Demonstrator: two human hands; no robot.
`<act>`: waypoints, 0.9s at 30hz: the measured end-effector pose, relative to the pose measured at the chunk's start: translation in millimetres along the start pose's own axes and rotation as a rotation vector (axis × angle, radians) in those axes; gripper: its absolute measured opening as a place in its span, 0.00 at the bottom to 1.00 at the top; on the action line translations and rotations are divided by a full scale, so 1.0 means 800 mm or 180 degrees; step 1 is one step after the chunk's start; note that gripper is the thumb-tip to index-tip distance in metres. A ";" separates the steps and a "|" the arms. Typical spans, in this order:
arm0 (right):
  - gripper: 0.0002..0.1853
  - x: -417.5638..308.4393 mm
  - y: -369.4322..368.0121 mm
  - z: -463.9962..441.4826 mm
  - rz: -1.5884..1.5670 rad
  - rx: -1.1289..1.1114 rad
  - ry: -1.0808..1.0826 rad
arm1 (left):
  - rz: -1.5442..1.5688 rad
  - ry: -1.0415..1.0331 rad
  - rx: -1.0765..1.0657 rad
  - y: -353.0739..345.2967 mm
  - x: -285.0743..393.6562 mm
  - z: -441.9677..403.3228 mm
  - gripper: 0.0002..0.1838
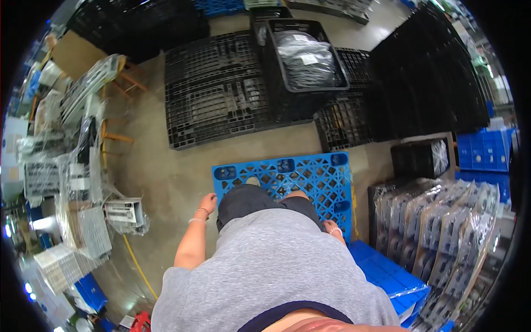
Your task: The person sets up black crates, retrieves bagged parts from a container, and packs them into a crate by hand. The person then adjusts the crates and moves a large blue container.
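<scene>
My left hand point(207, 204), with bracelets at its wrist, hangs beside my left thigh. It holds nothing, its fingers loosely bent and a little apart. On the other side, my right hand point(332, 228) hangs close to my right thigh, also with a bracelet at the wrist. Its fingers are too small and partly hidden to read, and no object shows in it. Under and ahead of me lies a blue plastic pallet point(301, 178) with a lattice top; a shoe point(253, 181) shows over it. Neither hand visibly touches the pallet.
Ahead are black pallets point(213, 105) and a black crate point(316, 91) holding plastic-wrapped stacks point(307, 58). A tall black stack point(426, 77) stands right. Nearer on the right are wrapped grey parts point(437, 221) and blue boxes point(381, 265). Wrapped goods point(83, 182) line the left.
</scene>
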State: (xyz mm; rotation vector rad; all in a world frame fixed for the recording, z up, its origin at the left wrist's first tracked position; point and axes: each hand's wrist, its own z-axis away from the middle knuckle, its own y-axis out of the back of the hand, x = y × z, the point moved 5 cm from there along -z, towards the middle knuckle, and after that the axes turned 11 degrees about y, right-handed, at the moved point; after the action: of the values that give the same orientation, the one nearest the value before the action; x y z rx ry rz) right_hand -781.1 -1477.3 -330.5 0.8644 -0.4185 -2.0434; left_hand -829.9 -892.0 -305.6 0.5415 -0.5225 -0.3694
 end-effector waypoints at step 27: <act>0.18 -0.089 0.295 -0.318 0.1333 -0.0919 0.0842 | 0.0970 0.1046 0.0614 -0.212 0.135 0.180 0.18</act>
State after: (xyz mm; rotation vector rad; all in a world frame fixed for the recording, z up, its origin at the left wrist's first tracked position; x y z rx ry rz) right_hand -434.5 -1550.6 -345.1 0.7795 -0.1362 -1.5336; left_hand -856.1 -1133.1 -257.5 0.6827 -0.3162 0.0629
